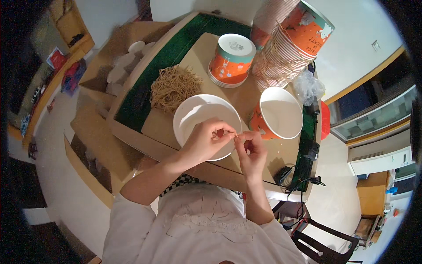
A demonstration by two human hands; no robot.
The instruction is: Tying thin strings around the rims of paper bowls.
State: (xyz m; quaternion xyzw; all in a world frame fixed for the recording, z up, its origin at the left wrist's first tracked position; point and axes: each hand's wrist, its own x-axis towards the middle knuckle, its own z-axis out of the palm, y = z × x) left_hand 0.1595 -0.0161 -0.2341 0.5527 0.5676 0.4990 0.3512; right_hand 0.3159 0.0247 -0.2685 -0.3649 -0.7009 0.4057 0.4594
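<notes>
Your left hand (206, 141) and right hand (251, 152) meet above the near rim of the white bowl (193, 115); fingertips of both are pinched together on a thin strand of noodle (236, 135), which spans the small gap between them; the strand is barely visible, and its full length cannot be told. Both hands are thus closed in a fine pinch, not clenched; nothing else is held.

The strand sits over the bowl's right edge, apart from the heap of brown noodles (173, 88) lying on the cardboard sheet (198, 53) behind the bowl; the bowl itself looks empty.

In my judgement the strand will handle as very light, thin and limp or brittle; it could snap or slip under hard pressure; take it near its ends with the fingertip pads only, as you do now.

An open orange paper cup (277, 114) stands just right of the bowl; an upturned stack of cups (231, 59) and a leaning tall stack (288, 48) stand behind.
</notes>
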